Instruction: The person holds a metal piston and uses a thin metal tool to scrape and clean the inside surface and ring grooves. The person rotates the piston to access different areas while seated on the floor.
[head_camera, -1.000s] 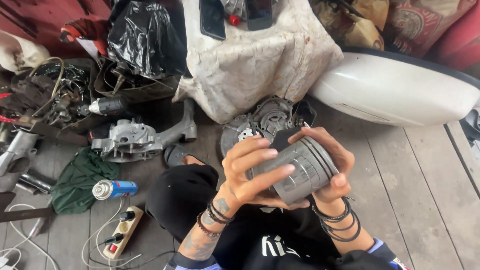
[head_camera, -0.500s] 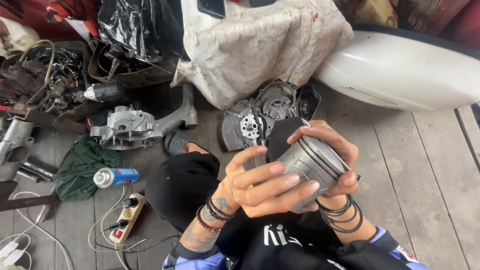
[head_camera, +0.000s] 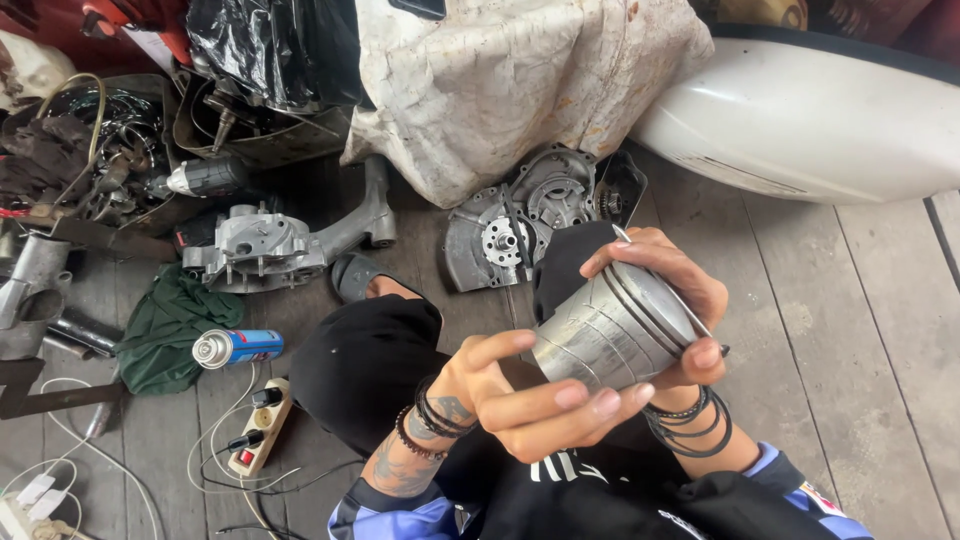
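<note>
A grey metal piston (head_camera: 610, 330) with grooves near its top lies tilted between both my hands over my lap. My left hand (head_camera: 530, 395) cups its skirt from below, fingers spread under it. My right hand (head_camera: 670, 300) wraps the grooved crown end, thumb and fingers around the rim. Black bracelets ring both wrists. My knees in black trousers (head_camera: 365, 365) sit below the piston.
A grey engine case half (head_camera: 520, 225) lies on the wooden floor ahead, another casing (head_camera: 275, 245) to the left. A green rag (head_camera: 170, 325), spray can (head_camera: 235, 347) and power strip (head_camera: 262, 425) sit at left. A white scooter panel (head_camera: 800, 130) and stained cloth (head_camera: 510, 80) lie behind.
The piston has turned in my hands and sunk slightly lower; my left fingers slid further under the skirt. The view shifted a little leftward.
</note>
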